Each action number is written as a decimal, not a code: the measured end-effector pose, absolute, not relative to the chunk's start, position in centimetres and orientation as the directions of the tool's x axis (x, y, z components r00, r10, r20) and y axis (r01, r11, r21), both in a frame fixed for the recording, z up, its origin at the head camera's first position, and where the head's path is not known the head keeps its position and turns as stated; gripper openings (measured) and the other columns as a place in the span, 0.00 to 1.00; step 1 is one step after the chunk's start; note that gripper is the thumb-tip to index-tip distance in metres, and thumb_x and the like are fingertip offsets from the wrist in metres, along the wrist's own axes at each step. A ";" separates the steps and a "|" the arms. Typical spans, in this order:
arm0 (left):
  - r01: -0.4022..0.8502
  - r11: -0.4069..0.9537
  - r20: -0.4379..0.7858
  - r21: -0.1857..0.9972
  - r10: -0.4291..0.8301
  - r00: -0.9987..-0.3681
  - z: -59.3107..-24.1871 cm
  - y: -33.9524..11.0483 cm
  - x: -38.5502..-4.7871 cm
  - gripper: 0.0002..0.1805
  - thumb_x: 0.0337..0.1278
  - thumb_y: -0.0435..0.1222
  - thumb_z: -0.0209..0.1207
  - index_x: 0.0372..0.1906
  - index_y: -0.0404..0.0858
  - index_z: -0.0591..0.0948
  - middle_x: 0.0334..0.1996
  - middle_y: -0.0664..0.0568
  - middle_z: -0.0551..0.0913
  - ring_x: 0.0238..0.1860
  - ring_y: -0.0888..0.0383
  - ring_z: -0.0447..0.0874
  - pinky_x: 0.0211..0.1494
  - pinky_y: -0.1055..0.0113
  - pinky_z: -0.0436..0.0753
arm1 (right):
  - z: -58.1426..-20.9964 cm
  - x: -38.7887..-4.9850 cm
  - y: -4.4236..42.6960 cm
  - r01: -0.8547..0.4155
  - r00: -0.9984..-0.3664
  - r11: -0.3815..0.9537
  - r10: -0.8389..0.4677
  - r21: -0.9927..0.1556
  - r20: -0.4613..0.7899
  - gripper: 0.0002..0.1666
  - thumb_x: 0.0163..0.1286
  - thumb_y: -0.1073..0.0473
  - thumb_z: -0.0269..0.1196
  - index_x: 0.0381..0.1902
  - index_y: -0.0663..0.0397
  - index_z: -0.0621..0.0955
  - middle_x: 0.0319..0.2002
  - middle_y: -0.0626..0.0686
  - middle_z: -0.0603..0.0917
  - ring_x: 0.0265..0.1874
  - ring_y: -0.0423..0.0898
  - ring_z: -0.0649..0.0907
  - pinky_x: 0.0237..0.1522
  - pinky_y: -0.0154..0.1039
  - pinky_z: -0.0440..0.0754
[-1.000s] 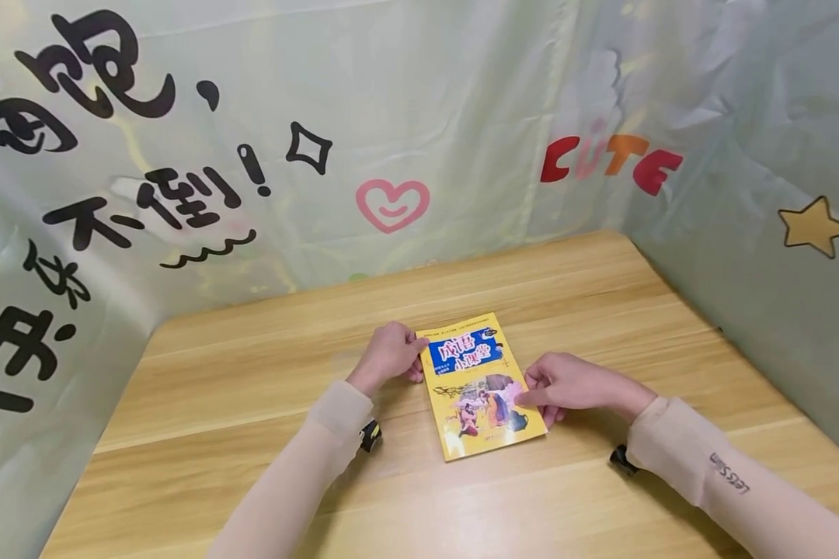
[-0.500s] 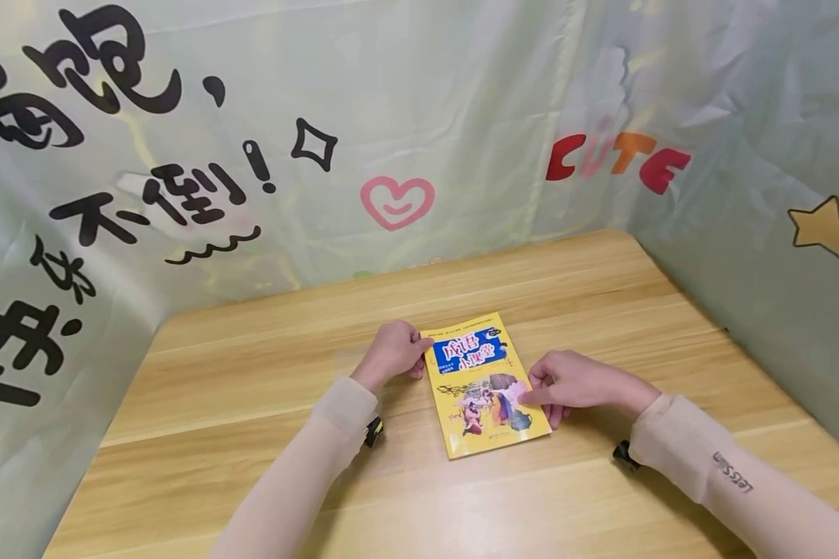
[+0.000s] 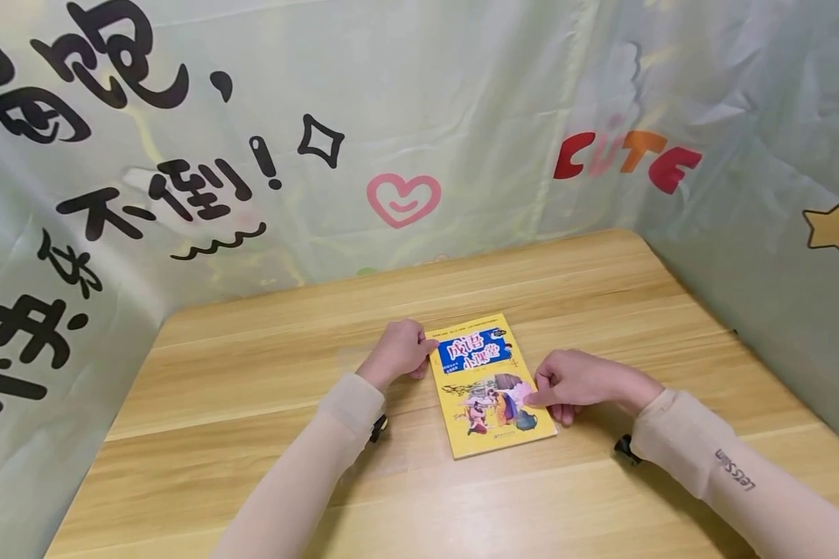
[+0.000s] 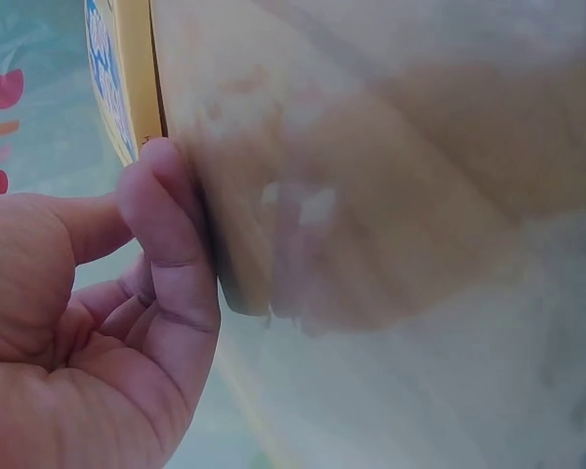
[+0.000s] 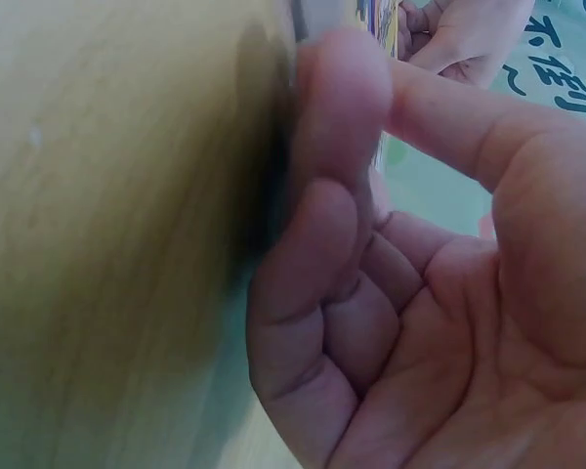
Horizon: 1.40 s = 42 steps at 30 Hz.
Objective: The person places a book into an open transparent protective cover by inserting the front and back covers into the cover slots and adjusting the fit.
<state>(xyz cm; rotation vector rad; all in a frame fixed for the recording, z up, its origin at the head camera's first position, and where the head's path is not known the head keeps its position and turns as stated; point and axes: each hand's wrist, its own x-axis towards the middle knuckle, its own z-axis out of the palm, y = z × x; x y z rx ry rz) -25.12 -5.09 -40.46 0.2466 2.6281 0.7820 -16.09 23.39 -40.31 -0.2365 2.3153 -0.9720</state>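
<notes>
A yellow paperback book (image 3: 491, 388) with a blue title panel and an illustration of figures lies face up on the wooden table, slightly turned. At its upper left edge, my left hand (image 3: 400, 349) pinches the book, thumb on the cover and fingers curled by the side. My right hand (image 3: 575, 382) grips the lower right edge in a similar way, thumb over the cover. In the left wrist view, the book's spine (image 4: 140, 68) shows above the fingertips. The right wrist view has my curled fingers (image 5: 317, 244) against the table, with only a sliver of the book visible.
The wooden table (image 3: 252, 373) has rounded back corners. Pale printed curtains (image 3: 461, 93) with lettering, a pink heart and a star hang behind it and at both sides. A black device (image 3: 626, 450) sits under the right wrist.
The whole head view has drifted slightly, so curtain, book and hands all appear a little further right. Both hands keep their hold, and the book stays put on the table.
</notes>
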 end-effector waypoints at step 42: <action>0.059 0.820 -0.240 0.570 0.234 -0.942 -40.6 -4.9 -25.5 0.20 0.73 0.49 0.68 0.30 0.39 0.79 0.18 0.52 0.82 0.19 0.58 0.78 0.26 0.69 0.71 | -40.6 -17.2 23.5 0.102 -0.870 0.701 -0.281 -0.705 -0.404 0.18 0.76 0.48 0.70 0.32 0.54 0.79 0.23 0.49 0.84 0.21 0.43 0.83 0.26 0.32 0.78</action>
